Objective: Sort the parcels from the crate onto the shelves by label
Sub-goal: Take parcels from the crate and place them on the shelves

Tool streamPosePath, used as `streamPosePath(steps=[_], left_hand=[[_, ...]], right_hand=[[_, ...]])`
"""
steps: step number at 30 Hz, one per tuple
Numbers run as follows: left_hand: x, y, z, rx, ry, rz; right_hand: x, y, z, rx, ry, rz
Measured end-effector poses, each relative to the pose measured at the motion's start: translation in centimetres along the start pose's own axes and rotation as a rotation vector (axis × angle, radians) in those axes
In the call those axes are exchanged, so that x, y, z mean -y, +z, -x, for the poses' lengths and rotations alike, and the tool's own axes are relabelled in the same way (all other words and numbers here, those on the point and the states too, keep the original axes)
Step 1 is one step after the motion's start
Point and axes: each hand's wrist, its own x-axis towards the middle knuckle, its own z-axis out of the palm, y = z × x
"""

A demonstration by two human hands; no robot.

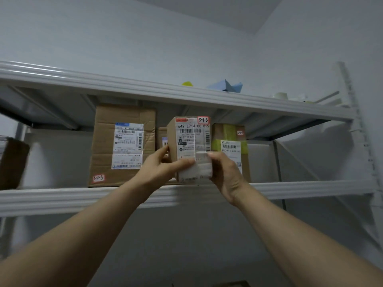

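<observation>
My left hand (pixel 163 164) and right hand (pixel 223 172) both grip the small brown cardboard parcel (pixel 189 146) with white label and red-edged 3-1-3 tag, upright at the grey metal shelf (pixel 83 195) front, between a large brown carton (pixel 103 146) and a yellow-taped box (pixel 228 131).

A pale grey-white wall (pixel 124 27) rises above the left hand (pixel 159 168) and the right hand (pixel 226 172). It meets a side wall (pixel 331 38) far to the right of the right hand and a strip of ceiling (pixel 207 7) high overhead.

A white metal shelving unit (pixel 310 189) spans the room. Its upper shelf beam (pixel 124 85) runs above both hands, and its lower shelf beam (pixel 62 198) passes just below them. Its slotted upright post (pixel 352 104) stands well right of the right hand.

On top, up and right of the hands, sit a yellow object (pixel 187 83), a blue folded shape (pixel 228 86) and a pale cup-like thing (pixel 280 95).

The light is dim, even and bluish.
</observation>
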Motion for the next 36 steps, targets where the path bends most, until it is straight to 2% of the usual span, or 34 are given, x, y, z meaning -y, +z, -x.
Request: streamPosePath(steps=[2, 5, 6, 10, 16, 19, 24, 30, 36], left_hand=[[0.1, 2.2, -1.2, -0.080, 0.024, 0.023], [0.6, 4.3, -2.6, -0.154, 0.029, 0.015], [0.8, 4.7, -2.9, -0.162, 0.020, -0.004], [1.0, 5.9, -3.6, -0.164, 0.006, -0.152], [0.9, 6.3, -4.7, -0.150, 0.010, -0.170], [0.4, 6.3, -4.6, -0.127, 0.006, -0.173], [0.3, 6.9, -4.5, -0.093, -0.017, -0.173], [1.0, 8.4, -4.7, -0.080, -0.057, -0.096], [2.1, 10.1, -4.9, -0.041, -0.126, -0.033]], right_hand=[[0.5, -2.7, -1.1, -0.196, -0.042, 0.048], [1.3, -6.9, -3.1, -0.571, -0.148, 0.636], [1.4, -8.2, -3.7, -0.625, -0.136, 0.793], [1.1, -9.9, -5.8, -0.495, 0.078, 1.048], [-0.9, -9.5, -8.3, -0.425, 0.246, 1.082], [-1.8, -9.4, -8.2, -0.409, 0.246, 1.095], [-1.9, -10.3, -8.4, -0.422, 0.218, 0.966], [-1.0, -13.6, -8.4, -0.469, 0.293, 1.062], [-0.9, -14.5, -7.5, -0.403, 0.281, 1.090]])
